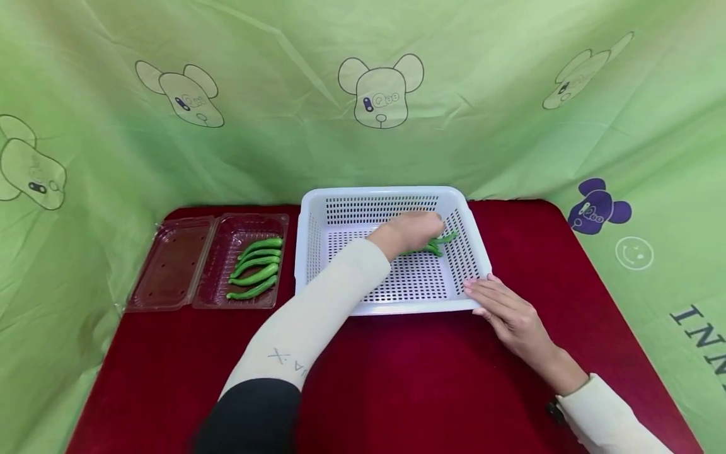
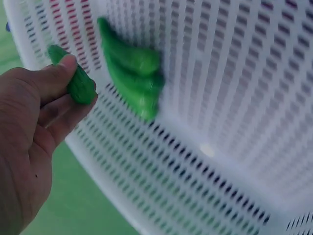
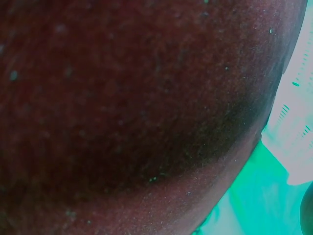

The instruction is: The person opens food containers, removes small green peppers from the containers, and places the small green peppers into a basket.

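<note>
My left hand (image 1: pixel 413 230) reaches down into the white plastic basket (image 1: pixel 391 307). In the left wrist view, thumb and fingers pinch a green chili pepper (image 2: pixel 81 85) above the basket floor. Just past that hand, more green chili peppers (image 2: pixel 132 66) lie side by side in the basket, against its wall. The right hand (image 1: pixel 513 318) rests on the basket's near right corner, its fingers fairly straight over the rim and the thumb at the outer front edge. Skin close to the lens fills most of the right wrist view, hiding that hand's fingers.
Left of the basket lies an opened clear plastic clamshell box (image 1: pixel 207 296) with several green chili peppers (image 1: pixel 255 275) in its right half. A red cloth (image 1: pixel 397 384) covers the table. Green printed curtains (image 1: pixel 272 151) hang close behind and along both sides.
</note>
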### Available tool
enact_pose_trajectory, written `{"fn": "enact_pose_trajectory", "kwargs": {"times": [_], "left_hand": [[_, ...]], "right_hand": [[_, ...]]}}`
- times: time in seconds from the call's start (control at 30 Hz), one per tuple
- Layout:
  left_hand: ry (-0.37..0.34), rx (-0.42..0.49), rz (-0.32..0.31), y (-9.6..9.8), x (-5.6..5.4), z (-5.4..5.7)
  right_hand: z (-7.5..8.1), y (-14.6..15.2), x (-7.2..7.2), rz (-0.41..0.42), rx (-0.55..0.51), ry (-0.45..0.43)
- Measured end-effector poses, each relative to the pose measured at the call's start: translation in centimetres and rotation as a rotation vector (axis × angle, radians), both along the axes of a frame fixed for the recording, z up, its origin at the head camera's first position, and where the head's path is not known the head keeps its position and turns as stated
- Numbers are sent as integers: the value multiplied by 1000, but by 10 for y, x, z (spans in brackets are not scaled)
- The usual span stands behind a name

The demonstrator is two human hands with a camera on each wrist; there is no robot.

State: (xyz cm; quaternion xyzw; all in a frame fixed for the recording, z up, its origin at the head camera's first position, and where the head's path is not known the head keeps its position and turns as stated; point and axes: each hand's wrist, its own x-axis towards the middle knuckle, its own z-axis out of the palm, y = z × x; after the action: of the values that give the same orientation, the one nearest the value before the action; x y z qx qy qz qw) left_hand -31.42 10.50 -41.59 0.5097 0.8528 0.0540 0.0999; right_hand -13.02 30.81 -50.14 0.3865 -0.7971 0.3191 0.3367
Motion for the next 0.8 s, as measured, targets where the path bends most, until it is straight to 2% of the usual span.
{"fn": "enact_pose_trajectory", "kwargs": {"times": [0.07, 0.2, 0.3, 0.5, 0.6, 0.8], "left_hand": [[33, -21, 11, 4, 4, -9], [17, -39, 96, 9, 9, -22], [26, -63, 110, 9, 11, -28], [79, -73, 64, 8, 12, -34], [73, -67, 49, 7, 12, -35], [73, -111, 19, 6, 11, -39]], "right_hand": [[-1, 0, -1, 0, -3, 1], [-2, 1, -2, 1, -5, 8], [-4, 1, -2, -4, -6, 9], [-4, 1, -1, -9, -2, 3], [-2, 0, -1, -10, -7, 6], [-1, -1, -3, -7, -11, 13]]}}
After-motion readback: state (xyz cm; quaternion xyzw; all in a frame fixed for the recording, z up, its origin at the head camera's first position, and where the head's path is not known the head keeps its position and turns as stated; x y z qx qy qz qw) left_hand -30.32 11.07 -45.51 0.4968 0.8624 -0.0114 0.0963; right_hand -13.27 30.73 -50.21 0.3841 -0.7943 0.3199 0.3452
